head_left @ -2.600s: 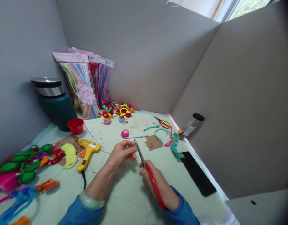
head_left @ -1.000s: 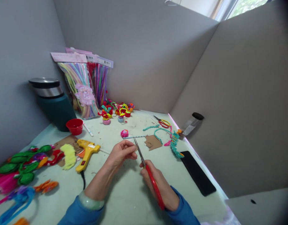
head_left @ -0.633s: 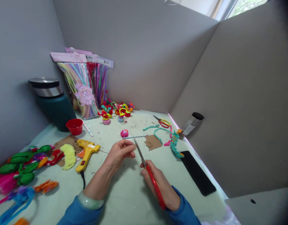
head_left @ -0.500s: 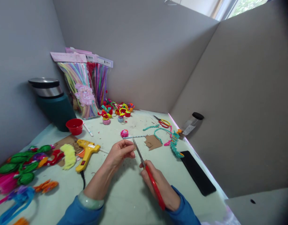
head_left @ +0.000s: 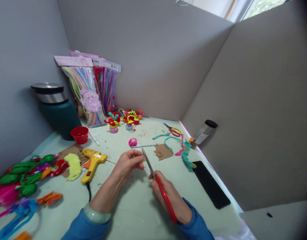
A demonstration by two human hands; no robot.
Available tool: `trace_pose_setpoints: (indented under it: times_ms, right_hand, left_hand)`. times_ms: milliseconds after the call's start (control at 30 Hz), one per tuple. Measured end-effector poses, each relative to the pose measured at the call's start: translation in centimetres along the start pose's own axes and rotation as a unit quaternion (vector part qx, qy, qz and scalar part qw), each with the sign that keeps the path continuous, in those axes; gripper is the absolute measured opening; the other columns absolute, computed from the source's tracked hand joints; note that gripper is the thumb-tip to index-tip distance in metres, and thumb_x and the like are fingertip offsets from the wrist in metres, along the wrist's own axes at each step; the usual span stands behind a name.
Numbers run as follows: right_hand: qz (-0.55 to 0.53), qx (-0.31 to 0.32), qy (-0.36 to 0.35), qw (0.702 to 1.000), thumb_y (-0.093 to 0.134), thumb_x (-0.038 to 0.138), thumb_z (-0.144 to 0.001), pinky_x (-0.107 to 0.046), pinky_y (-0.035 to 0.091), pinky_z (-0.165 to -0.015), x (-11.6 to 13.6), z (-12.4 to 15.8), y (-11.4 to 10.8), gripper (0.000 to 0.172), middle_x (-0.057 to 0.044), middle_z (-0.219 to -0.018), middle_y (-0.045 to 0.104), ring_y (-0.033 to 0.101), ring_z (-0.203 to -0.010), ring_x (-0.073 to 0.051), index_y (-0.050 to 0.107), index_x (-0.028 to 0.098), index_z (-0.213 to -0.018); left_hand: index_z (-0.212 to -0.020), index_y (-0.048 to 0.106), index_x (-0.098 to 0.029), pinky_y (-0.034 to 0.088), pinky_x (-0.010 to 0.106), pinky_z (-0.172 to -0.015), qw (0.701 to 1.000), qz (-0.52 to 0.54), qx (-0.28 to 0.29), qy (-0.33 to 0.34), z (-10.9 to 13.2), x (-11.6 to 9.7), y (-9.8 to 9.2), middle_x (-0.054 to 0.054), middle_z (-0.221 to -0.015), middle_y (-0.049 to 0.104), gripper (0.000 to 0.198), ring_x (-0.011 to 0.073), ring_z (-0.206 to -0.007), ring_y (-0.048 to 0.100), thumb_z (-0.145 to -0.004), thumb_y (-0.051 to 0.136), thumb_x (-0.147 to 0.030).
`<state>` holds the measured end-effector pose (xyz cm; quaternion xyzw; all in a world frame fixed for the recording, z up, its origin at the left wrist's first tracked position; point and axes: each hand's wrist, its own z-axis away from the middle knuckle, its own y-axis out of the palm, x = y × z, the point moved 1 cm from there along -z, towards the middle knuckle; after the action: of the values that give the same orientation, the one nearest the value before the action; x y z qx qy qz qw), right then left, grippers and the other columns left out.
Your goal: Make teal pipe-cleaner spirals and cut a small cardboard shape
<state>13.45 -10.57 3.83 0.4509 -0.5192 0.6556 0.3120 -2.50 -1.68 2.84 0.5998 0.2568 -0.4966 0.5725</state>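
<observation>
Nearby, glue gun (head_left: pixel 93 164), torn cardboard (head_left: pixel 165 152), held scissors (head_left: pixel 164 196)

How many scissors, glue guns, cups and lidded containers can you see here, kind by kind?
Scissors: 2 (red-handled metal scissors in the right hand; scissors with red and yellow handles on the table)
Glue guns: 1 (yellow plastic glue gun)
Cups: 1 (round red cup)
Lidded containers: 2 (tall teal bottle; clear cylinder with black cap)
Total: 6

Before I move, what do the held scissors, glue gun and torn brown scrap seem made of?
Scissors: grey, faintly shiny blades, probably steel; smooth red handles, likely plastic. Glue gun: smooth yellow shell, likely plastic. Scrap: matt brown, ragged-edged, probably cardboard.
</observation>
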Motion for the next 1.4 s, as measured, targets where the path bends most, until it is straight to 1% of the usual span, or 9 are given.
trace_pose_setpoints:
  times_ms: [433,567,667,833,933,1033,1167,1267,1400]
  right_hand:
    - [-0.003,-0.024,0.015,1.0,0.041,0.043,-0.089,-0.021,0.03,-0.051,0.0,0.0,0.1,0.026,0.005,-0.062,0.038,0.034,-0.056,-0.01,0.048,0.018,-0.093]
    - [0.017,-0.041,0.013,0.999,0.042,0.044,-0.089,-0.022,0.033,-0.054,0.0,0.1,-0.4,0.027,0.004,-0.063,0.042,0.038,-0.057,-0.01,0.05,0.018,-0.093]
    - [0.065,-0.092,0.013,0.993,0.049,0.043,-0.086,-0.024,0.037,-0.058,-0.6,0.2,-1.3,0.026,0.003,-0.067,0.049,0.044,-0.061,-0.013,0.051,0.019,-0.097]
    - [-0.032,-0.137,-0.005,0.99,0.052,0.036,-0.085,-0.029,0.045,-0.075,-2.0,0.8,-2.7,0.04,-0.006,-0.1,0.057,0.055,-0.085,-0.017,0.04,0.023,-0.12]
    - [-0.106,-0.128,0.003,0.986,0.052,0.036,-0.085,-0.032,0.046,-0.08,-2.8,1.3,-3.4,0.045,-0.008,-0.114,0.052,0.053,-0.099,-0.02,0.035,0.025,-0.125]
    - [-0.135,-0.119,0.038,0.983,0.053,0.039,-0.084,-0.032,0.049,-0.072,-3.4,1.7,-3.8,0.043,-0.008,-0.106,0.055,0.057,-0.09,-0.02,0.039,0.023,-0.122]
    - [-0.159,-0.131,0.039,0.978,0.055,0.041,-0.082,-0.031,0.049,-0.069,-3.8,2.3,-3.9,0.043,-0.007,-0.101,0.055,0.057,-0.084,-0.018,0.041,0.023,-0.119]
    - [-0.175,-0.138,0.031,0.974,0.055,0.039,-0.083,-0.031,0.048,-0.073,-3.8,2.6,-3.8,0.041,-0.006,-0.101,0.055,0.057,-0.087,-0.018,0.042,0.024,-0.118]
    - [-0.206,-0.131,0.028,0.969,0.055,0.037,-0.083,-0.03,0.049,-0.071,-3.9,3.0,-3.9,0.039,-0.005,-0.102,0.054,0.057,-0.086,-0.017,0.041,0.025,-0.118]
  left_hand:
    - [-0.076,0.058,-0.012,0.047,0.022,-0.051,1.0,0.014,0.002,-0.005,-0.1,0.1,-0.1,-0.001,-0.063,0.06,0.024,0.0078,-0.046,0.055,-0.062,0.074,-0.022]
    - [-0.088,0.061,-0.012,0.05,0.024,-0.055,1.0,0.03,-0.011,0.002,-0.1,0.2,-0.2,0.0,-0.068,0.061,0.031,0.0089,-0.051,0.058,-0.062,0.074,-0.023]
    - [-0.096,0.063,-0.011,0.052,0.026,-0.062,0.999,0.026,-0.024,-0.006,-0.3,0.3,-0.3,0.003,-0.072,0.063,0.037,0.0118,-0.058,0.062,-0.062,0.074,-0.021]
    - [-0.094,0.063,-0.011,0.052,0.029,-0.065,0.999,-0.006,-0.025,-0.028,-0.3,0.6,-0.2,0.009,-0.082,0.066,0.036,0.0193,-0.072,0.066,-0.06,0.073,-0.018]
    - [-0.095,0.061,-0.011,0.049,0.027,-0.052,0.993,-0.107,-0.008,-0.041,-0.4,1.3,0.0,0.005,-0.068,0.063,0.035,0.0165,-0.055,0.063,-0.064,0.07,-0.023]
    - [-0.091,0.064,-0.013,0.039,0.023,-0.041,0.958,-0.282,-0.045,-0.018,-0.6,2.0,-0.2,0.002,-0.06,0.061,0.027,0.0112,-0.037,0.051,-0.067,0.063,-0.025]
    - [-0.082,0.068,-0.018,0.037,0.024,-0.049,0.901,-0.42,-0.087,0.065,-0.8,2.3,-0.6,0.003,-0.068,0.064,0.018,0.0098,-0.04,0.048,-0.068,0.058,-0.021]
    - [-0.083,0.069,-0.02,0.038,0.026,-0.059,0.869,-0.481,-0.052,0.105,-0.8,2.4,-0.3,0.004,-0.072,0.064,0.018,0.0145,-0.056,0.054,-0.067,0.06,-0.022]
    - [-0.086,0.068,-0.022,0.036,0.026,-0.064,0.778,-0.617,0.007,0.118,-0.3,3.1,1.1,0.005,-0.084,0.06,0.019,0.0176,-0.072,0.056,-0.074,0.056,-0.028]
